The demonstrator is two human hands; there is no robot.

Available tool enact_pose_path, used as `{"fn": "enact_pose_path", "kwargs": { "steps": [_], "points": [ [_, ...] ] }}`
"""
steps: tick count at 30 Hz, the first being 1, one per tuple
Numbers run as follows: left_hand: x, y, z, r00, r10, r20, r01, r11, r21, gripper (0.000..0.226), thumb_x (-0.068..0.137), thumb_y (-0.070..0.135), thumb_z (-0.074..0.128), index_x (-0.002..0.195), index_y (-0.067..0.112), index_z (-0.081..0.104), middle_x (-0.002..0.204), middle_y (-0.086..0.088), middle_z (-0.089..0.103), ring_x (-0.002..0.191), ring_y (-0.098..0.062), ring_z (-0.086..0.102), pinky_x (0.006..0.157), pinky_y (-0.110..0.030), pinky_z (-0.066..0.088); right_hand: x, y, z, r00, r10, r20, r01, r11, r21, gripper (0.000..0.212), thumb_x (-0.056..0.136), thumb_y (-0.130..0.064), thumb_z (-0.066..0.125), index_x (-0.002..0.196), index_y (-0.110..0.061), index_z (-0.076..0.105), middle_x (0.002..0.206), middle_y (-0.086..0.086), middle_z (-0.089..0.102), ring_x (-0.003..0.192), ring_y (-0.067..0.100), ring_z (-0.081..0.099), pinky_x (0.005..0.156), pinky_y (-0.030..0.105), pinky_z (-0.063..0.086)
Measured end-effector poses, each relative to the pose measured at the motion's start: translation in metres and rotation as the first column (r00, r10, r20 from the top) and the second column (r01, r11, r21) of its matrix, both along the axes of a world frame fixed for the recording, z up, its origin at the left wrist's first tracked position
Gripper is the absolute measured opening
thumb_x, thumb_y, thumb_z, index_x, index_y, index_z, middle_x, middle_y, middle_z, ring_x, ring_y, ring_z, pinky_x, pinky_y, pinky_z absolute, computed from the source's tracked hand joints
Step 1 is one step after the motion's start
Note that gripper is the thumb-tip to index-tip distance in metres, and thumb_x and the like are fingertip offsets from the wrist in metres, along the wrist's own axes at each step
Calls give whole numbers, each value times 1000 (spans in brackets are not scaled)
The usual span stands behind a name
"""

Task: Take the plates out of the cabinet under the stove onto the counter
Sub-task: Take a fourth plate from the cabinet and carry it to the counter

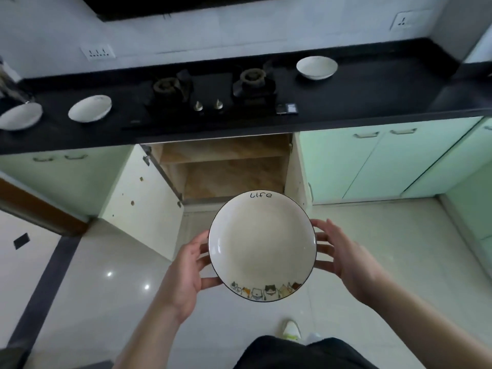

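— How were the hands placed?

— The left hand [190, 265] and the right hand [339, 251] each curled round opposite edges of the cat-print plate [262, 246], fingers beneath, holding it level in the air above the floor, just in front of the open cabinet [229, 169] under the stove [210, 89].

— And the other plates?

— Three white plates stood on the black counter [372, 86]: two left of the burners [90, 108] [20, 115], one right [316, 67].

— What could have gone wrong?

— The glazed rim might have slipped if either hand loosened. Lifting, its far edge could have knocked the counter's overhang, or it might have been set down onto a burner.
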State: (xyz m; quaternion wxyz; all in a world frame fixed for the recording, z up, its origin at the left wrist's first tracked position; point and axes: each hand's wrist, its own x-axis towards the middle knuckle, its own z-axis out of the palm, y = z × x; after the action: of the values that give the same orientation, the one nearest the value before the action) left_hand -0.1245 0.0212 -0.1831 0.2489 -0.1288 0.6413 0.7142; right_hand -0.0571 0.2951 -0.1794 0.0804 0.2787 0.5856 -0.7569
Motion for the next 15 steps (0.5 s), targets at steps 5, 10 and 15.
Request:
{"fn": "enact_pose_path", "kwargs": {
  "steps": [5,10,15],
  "points": [
    [13,-21,1,997,-69,21,66,993,95,50,99,29,26,126,26,67,115,-6,69,101,-20,64,70,-47,58,26,-17,8,995,-102,5,102,994,-26,36,96,-42,45,110,-22,72,105,16,63,91,25,65,77,42,54],
    [23,-53,-9,988,-136,77,121,979,166,47,95,33,33,120,26,72,113,-8,69,96,-21,63,68,-47,57,60,-47,7,992,-127,24,129,988,-83,35,96,-41,45,105,-24,75,101,13,66,88,23,66,81,46,56],
    [30,-48,-11,972,-211,99,191,964,187,46,97,31,32,121,24,71,111,-13,66,96,-24,60,69,-50,57,93,-54,14,971,-235,45,238,967,-88,34,97,-39,46,104,-23,75,101,13,67,88,23,67,80,44,57]
  ]
}}
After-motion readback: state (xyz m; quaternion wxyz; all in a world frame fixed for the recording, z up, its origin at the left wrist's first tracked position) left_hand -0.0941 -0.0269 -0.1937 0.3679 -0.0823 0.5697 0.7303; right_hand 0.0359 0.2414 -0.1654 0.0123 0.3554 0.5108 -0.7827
